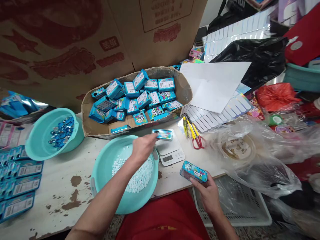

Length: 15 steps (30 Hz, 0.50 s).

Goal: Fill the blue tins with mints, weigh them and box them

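My left hand (143,146) reaches over a turquoise basin (100,160) and pinches one end of a small blue candy box (163,134). That box is at the plate of a white digital scale (176,156); whether it rests there or hovers, I cannot tell. Small white candies (141,176) lie heaped in the basin under my forearm. Lower right, near the table's front edge, my right hand (208,191) is closed around another blue candy box (194,171), tilted, with white pieces showing in its round window.
Behind the basin stands a cut-down carton (87,130) of blue boxes. To its left is a smaller turquoise bowl (32,143) with blue and silver caps. Red-handled scissors (198,141), paper sheets (212,86) and clear plastic bags (262,166) lie right; stacked blue packs (22,186) sit left.
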Motion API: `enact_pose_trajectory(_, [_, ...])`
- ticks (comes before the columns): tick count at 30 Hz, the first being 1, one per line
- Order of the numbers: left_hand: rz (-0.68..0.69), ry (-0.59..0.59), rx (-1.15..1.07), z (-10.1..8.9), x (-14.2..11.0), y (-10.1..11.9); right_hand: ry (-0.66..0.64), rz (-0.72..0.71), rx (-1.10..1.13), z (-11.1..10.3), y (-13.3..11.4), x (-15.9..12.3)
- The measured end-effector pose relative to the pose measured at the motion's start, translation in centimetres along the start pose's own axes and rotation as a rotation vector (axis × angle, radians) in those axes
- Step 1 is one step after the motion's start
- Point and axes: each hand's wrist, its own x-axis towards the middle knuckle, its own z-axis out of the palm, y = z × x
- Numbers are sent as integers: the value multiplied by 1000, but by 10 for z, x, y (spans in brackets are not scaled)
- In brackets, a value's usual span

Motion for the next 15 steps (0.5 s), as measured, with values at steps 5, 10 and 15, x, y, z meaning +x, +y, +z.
enact_pose_trajectory(5, [-43,478,119,-115,-65,-26,81,-45,3,0,-12,-1])
enact_pose_trajectory(10, [-502,760,517,-197,-127,-114,160,-207,-22,20,-34,25])
enact_pose_trajectory(15, [-751,639,542,-203,-138,-197,-100,-364,-137,73,-43,69])
